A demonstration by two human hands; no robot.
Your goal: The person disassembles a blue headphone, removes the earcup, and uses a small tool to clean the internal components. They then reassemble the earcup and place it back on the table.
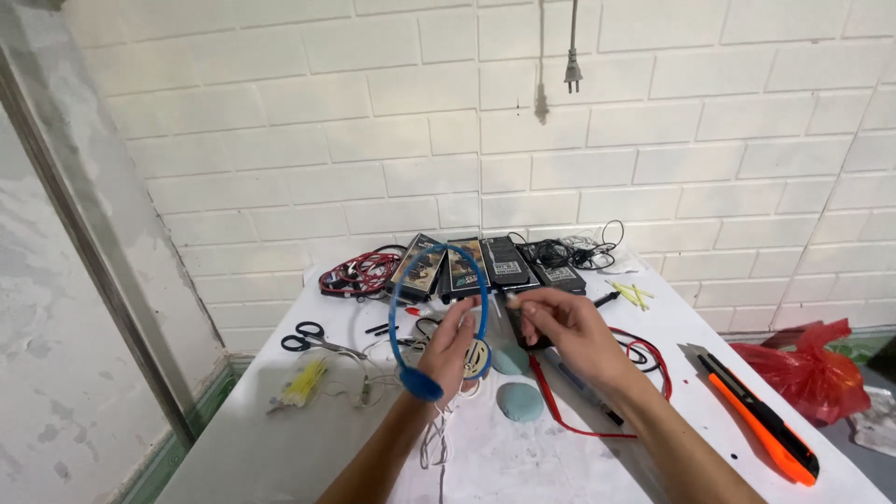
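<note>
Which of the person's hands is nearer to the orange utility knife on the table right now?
Right. The right hand is raised over the table's middle, and the orange utility knife lies apart from it toward the table's right edge. The left hand, holding the blue headphones, is farther away.

Own body, head cam view: both forearms bare from lower edge of frame up to the wrists, no sleeves showing. My left hand (455, 345) bare — no glove, no ring, no watch or strap at wrist. My right hand (567, 322) same: bare, no glove, nothing on fingers or wrist. Nails short, unpainted as far as I can tell. No tape, no marks visible.
</note>
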